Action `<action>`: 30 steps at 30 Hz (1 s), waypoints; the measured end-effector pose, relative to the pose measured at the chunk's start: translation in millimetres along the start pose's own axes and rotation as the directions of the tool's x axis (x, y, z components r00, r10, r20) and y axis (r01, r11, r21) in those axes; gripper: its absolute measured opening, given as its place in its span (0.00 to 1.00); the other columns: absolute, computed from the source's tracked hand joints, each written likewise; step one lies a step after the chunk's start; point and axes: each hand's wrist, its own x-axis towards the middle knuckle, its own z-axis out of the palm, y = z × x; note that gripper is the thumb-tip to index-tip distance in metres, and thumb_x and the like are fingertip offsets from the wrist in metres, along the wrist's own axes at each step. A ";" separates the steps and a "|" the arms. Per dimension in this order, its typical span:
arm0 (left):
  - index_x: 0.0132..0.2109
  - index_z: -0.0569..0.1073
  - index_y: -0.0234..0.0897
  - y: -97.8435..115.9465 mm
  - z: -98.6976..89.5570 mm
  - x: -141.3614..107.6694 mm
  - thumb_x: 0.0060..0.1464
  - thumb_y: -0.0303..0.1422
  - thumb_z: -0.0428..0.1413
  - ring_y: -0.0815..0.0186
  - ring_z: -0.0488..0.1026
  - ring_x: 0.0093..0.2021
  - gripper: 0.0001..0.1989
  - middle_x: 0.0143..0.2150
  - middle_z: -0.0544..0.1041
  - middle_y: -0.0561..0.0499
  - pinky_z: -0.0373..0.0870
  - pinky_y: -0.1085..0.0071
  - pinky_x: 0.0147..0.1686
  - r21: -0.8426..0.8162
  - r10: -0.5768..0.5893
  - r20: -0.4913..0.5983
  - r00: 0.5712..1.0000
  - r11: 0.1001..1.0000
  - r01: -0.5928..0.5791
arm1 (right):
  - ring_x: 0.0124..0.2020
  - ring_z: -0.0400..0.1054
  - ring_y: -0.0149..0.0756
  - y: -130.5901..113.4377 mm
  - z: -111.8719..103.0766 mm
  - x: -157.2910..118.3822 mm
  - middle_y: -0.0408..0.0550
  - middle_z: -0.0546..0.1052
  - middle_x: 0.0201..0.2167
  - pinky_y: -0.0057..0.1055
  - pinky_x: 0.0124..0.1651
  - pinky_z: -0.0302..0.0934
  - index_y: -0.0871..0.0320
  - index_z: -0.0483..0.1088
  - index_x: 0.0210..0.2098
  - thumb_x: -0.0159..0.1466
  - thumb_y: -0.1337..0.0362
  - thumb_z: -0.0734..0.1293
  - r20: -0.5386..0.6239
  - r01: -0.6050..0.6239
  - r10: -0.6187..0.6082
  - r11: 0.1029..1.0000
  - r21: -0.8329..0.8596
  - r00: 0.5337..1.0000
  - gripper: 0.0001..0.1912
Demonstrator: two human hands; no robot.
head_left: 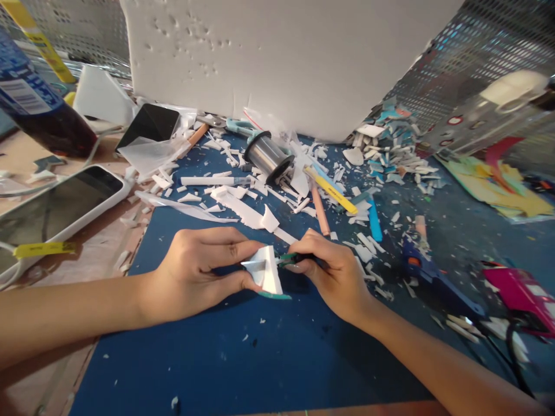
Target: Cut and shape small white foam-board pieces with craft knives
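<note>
Between thumb and fingers, my left hand (203,271) pinches a small white foam piece (272,276) that has a teal strip along its lower edge. My right hand (332,268) is closed around a dark green-and-black tool (291,260), whose tip meets the right side of the foam piece. A thin blade-like part shows across the foam near my left fingertips. Both hands are above the blue mat (225,358).
White foam scraps (243,208), a wire spool (269,157) and a yellow cutter (332,189) lie beyond my hands. A blue glue gun (437,280) is at right, phones (56,208) and a bottle (47,110) at left. A large white board (277,63) stands behind.
</note>
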 end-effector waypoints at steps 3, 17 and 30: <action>0.45 0.78 0.36 -0.1 1.1 -0.9 0.64 0.37 0.54 0.72 0.77 0.29 0.12 0.34 0.80 0.49 0.74 0.82 0.30 0.003 0.019 0.008 1.000 1.000 -0.019 | 0.24 0.61 0.31 -0.4 0.4 -0.3 0.43 0.72 0.23 0.30 0.29 0.56 0.57 0.73 0.32 0.68 0.50 0.62 0.011 -0.012 0.011 1.000 0.010 1.000 0.18; 0.47 0.78 0.35 0.4 1.8 -2.3 0.64 0.35 0.55 0.71 0.78 0.30 0.11 0.35 0.80 0.47 0.75 0.81 0.33 -0.042 0.042 0.026 0.999 0.998 -0.041 | 0.25 0.61 0.31 -1.0 1.1 -0.6 0.43 0.72 0.23 0.30 0.29 0.56 0.57 0.73 0.33 0.68 0.50 0.61 0.033 -0.004 0.003 1.000 0.027 0.999 0.19; 0.46 0.78 0.34 0.2 0.4 -2.7 0.65 0.36 0.54 0.71 0.77 0.30 0.12 0.34 0.80 0.47 0.74 0.81 0.32 -0.039 0.069 0.006 0.998 0.997 -0.069 | 0.26 0.60 0.31 0.7 1.1 -1.1 0.43 0.71 0.24 0.28 0.29 0.56 0.57 0.72 0.32 0.68 0.51 0.62 0.020 0.016 -0.017 0.999 0.050 1.000 0.17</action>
